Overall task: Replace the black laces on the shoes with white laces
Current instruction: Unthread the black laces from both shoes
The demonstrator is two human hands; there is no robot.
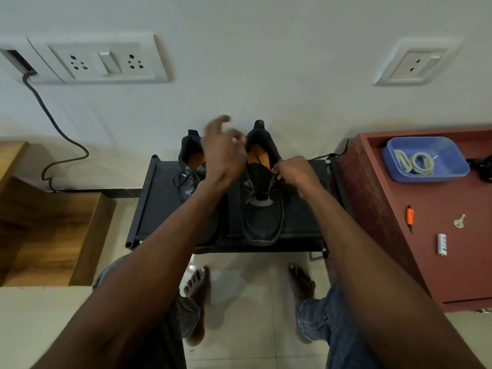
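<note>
Early days: right shoe (262, 198) on rack (149, 209) mostly unlaced, right hand (295, 174) pinching its eyelet edge, left hand (222, 153) blurred, grip unclear; left shoe (189, 177) still black-laced; white laces (415, 162) coiled in blue tray (458, 169)

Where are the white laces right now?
In the head view, the white laces lie coiled in the blue tray on the red cabinet, to the right of the shoes.

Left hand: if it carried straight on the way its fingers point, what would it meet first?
The left hand hovers raised between the two shoes, fingers pointing up and away toward the wall. Nothing shows between them, so probably the wall, though depth is unclear and the fingers are blurred.
</note>
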